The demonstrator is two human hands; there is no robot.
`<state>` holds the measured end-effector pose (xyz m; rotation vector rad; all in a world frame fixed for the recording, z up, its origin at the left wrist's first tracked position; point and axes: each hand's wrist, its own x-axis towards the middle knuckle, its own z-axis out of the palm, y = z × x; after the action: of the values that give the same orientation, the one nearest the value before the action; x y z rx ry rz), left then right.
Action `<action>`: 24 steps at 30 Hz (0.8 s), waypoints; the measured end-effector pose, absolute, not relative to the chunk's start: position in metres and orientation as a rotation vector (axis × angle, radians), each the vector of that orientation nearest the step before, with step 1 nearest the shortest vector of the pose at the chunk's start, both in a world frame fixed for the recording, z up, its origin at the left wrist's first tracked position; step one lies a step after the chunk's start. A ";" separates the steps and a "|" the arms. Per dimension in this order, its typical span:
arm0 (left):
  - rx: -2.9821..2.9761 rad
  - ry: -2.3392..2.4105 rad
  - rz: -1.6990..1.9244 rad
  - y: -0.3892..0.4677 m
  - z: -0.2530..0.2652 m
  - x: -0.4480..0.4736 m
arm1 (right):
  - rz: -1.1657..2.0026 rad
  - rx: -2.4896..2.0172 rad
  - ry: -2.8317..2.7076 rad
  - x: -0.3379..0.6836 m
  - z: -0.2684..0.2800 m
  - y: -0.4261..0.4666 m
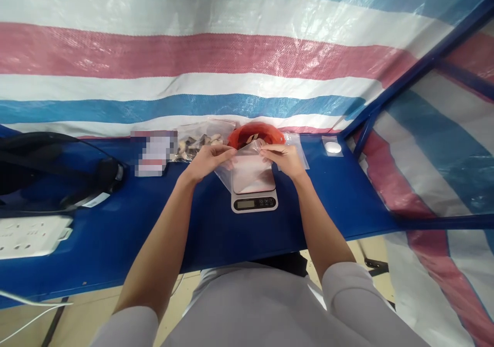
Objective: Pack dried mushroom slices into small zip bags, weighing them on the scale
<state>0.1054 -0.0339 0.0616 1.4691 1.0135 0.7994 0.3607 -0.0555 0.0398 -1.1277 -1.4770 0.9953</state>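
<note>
A clear plastic bag [244,175] hangs between my two hands, over a white digital kitchen scale [254,201]. My left hand [210,160] pinches one side of the bag's top edge, and my right hand [284,159] pinches the other side. I can make out nothing inside the bag. Behind the scale stands an orange-red basket [257,128] with some brownish pieces in it, partly covered by the bag and my hands. Left of the basket lies a clear bag of dried, dark-and-pale pieces [198,144]. The scale's display shows no readable figure.
On the blue table [208,229] are a blurred-out packet [154,154], a black headset-like item [110,175] and a white power strip [33,235] at left. Another clear bag [300,154] and a small bag with a white round item [332,148] lie right. Striped sheeting [193,54] hangs behind.
</note>
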 end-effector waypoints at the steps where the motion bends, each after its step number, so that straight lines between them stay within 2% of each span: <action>1: 1.551 1.016 0.723 -0.032 0.065 0.106 | 0.988 -1.134 -1.528 0.359 0.041 -0.054; 5: 1.696 0.937 0.579 -0.026 0.067 0.113 | 0.883 -1.138 -1.696 0.351 0.043 -0.049; 11: 1.529 0.925 0.828 -0.033 0.044 0.121 | 0.778 -1.155 -1.496 0.341 0.033 -0.052; 17: 1.494 0.982 1.011 -0.041 0.027 0.131 | 0.942 -1.180 -1.074 0.338 0.015 -0.057; 24: 1.379 1.045 1.156 -0.046 0.021 0.144 | 1.049 -1.242 -1.023 0.337 0.014 -0.054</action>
<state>0.1441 -0.0455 0.0207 1.3793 1.0446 1.1560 0.3372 -0.0544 0.0140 -1.2425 -1.0232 1.0493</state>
